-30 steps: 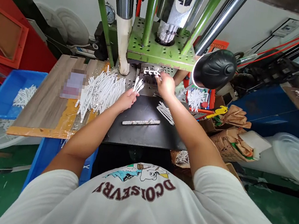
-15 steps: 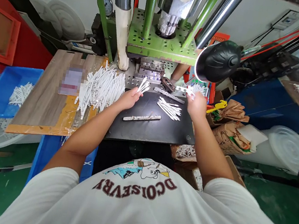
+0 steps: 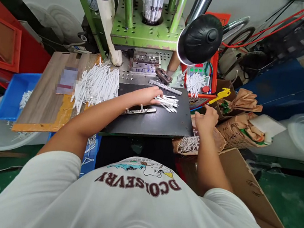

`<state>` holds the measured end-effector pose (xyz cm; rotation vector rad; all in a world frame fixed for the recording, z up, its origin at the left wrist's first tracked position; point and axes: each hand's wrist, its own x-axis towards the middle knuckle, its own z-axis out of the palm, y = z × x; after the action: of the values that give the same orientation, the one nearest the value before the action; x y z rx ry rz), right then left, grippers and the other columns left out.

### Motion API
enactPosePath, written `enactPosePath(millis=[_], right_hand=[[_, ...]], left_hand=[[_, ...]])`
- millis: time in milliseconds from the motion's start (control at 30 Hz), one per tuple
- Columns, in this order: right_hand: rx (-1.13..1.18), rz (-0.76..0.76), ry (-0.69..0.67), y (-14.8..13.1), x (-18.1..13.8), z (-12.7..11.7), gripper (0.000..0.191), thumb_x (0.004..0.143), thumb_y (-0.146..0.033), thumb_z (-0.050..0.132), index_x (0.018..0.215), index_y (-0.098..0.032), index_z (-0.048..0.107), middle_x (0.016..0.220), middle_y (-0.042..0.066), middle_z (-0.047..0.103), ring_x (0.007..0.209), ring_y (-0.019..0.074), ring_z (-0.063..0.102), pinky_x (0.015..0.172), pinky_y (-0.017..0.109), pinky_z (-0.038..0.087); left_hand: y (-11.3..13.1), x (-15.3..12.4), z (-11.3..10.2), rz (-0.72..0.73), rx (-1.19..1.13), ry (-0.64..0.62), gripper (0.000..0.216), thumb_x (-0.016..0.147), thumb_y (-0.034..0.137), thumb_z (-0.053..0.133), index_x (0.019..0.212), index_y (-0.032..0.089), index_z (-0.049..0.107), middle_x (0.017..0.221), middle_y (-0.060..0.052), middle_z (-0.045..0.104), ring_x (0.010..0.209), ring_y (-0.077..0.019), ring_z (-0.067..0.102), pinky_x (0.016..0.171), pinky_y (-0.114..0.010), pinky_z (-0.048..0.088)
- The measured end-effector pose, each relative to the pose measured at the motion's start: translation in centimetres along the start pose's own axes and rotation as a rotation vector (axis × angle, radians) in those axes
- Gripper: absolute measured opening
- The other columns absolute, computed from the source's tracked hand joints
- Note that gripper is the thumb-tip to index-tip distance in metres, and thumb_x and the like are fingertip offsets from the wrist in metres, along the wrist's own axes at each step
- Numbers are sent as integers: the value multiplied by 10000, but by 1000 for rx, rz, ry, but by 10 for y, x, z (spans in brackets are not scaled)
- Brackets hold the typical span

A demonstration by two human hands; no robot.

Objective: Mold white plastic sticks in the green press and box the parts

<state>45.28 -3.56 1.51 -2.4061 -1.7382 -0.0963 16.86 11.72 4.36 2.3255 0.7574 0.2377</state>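
My left hand [image 3: 150, 96] is closed on thin white plastic sticks [image 3: 158, 99], low over the black work plate [image 3: 127, 125]. These sticks meet a small pile of similar white sticks [image 3: 172, 105], and the border between the two is hard to see. Just below that hand lies a narrow metal mould bar [image 3: 142, 111] with small upright pins. Off the plate's right edge, my right hand [image 3: 207, 120] hangs near a bag of white scraps [image 3: 189, 144]. Its fingers are bent, thumb and forefinger apart, with nothing visible in them. A second metal bar [image 3: 165, 87] lies near a brown metal block [image 3: 163, 76].
A green press [image 3: 145, 40] with a metal mould [image 3: 145, 63] stands behind the plate. The black lamp [image 3: 203, 39] overhangs on the right. A large heap of white sticks [image 3: 99, 83] covers part of the wooden board [image 3: 46, 94]. More white pieces [image 3: 195, 84] lie by the red control box [image 3: 215, 75].
My left hand has moved right and down with its sticks to the small pile. My right hand has dropped toward the scrap bag; the white piece it held no longer shows. The view has shifted.
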Motion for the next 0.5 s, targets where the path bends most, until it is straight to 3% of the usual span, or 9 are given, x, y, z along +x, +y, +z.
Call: enactPosePath(millis=[67, 167, 233, 300, 367, 500], right_hand=[[116, 1, 62, -7, -3, 1, 446, 1018, -197, 535, 1411, -159, 743, 1379, 266, 695, 1312, 352, 647, 1117, 461, 510], [276, -322, -44, -40, -5, 4, 349, 1057, -282, 543, 1286, -211, 797, 1266, 184, 732, 1231, 330, 646, 1085, 446, 502], [297, -512, -147, -67, -4, 6, 326, 1046, -317, 594, 1285, -243, 805, 1180, 154, 739, 1160, 329, 639, 1028, 436, 490], [259, -625, -231, -90, -2, 9, 356, 1033, -323, 631, 1343, -250, 788, 1150, 147, 740, 1134, 334, 625, 979, 425, 464], [194, -684, -302, -105, 0, 11, 370, 1042, -296, 619, 1371, -229, 776, 1143, 153, 753, 1115, 330, 628, 942, 410, 436], [96, -745, -364, -113, 11, 13, 322, 1082, -255, 565, 1293, -198, 800, 1098, 152, 789, 1061, 299, 665, 888, 375, 411]], left_hand=[[-3, -10, -12, -25, 56, 39, 215, 910, 277, 740, 1108, 210, 693, 1206, -113, 637, 1105, -283, 613, 1000, -328, 428], [-18, -56, -29, -187, 142, 125, 141, 940, 252, 634, 1049, 212, 714, 1101, -100, 652, 1023, -276, 631, 976, -349, 449], [-28, -99, -32, -328, 125, 70, 113, 913, 243, 633, 982, 229, 722, 934, -65, 649, 855, -250, 627, 857, -329, 462], [-31, -138, -25, -429, 63, -18, 114, 887, 273, 684, 993, 256, 723, 793, -25, 632, 739, -236, 610, 747, -311, 447], [-26, -167, -11, -489, 37, -25, 180, 881, 294, 711, 1059, 271, 709, 753, -10, 645, 713, -243, 624, 711, -312, 444], [-19, -182, 11, -507, 90, 127, 175, 960, 283, 608, 1124, 251, 661, 1022, -101, 756, 932, -308, 711, 840, -372, 512]])
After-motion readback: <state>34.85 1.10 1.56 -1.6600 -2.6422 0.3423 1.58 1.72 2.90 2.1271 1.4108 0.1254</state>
